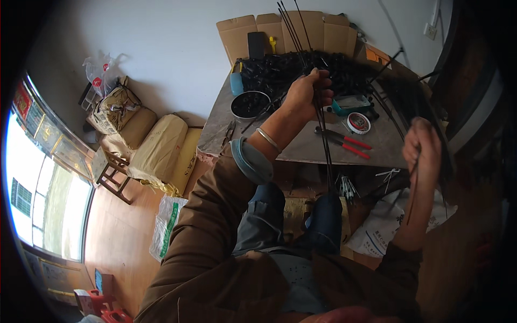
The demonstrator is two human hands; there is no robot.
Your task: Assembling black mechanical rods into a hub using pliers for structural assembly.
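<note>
My left hand [311, 92] is raised over the table [291, 141] with its fingers wrapped round several thin black rods [326, 145]. They run from above the table's back edge down toward my knee. Off the table's right side, my right hand [423, 141] is closed, slightly smeared by motion, and a thin dark rod [412, 196] hangs down from it along my wrist. Pliers with red handles [353, 146] lie below my left hand, beside a round red-and-white tin [358, 123]. A teal tray [350, 104] sits behind the tin.
A heap of small black parts [280, 72] covers the table's back, before a cardboard screen [237, 33]. A dark bowl [251, 104] stands at left. More dark rods [389, 110] stick out at right. Below are a white sack [377, 226], wrapped bundles [161, 148] and a stool [114, 175].
</note>
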